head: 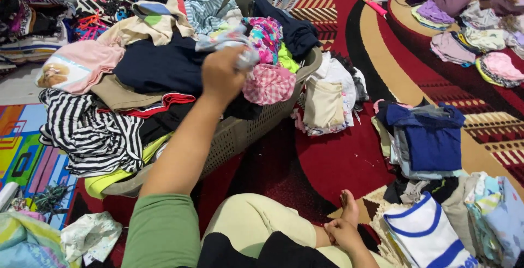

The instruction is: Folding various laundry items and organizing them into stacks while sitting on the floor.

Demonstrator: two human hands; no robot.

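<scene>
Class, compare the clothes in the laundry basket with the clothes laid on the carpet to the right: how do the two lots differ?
The clothes in the basket are heaped and crumpled, spilling over the rim; the clothes on the carpet lie in flatter, separate stacks. The left hand grips a pale garment on the heap; no hand touches the carpet stacks. Both lots mix many colours and patterns.
</scene>
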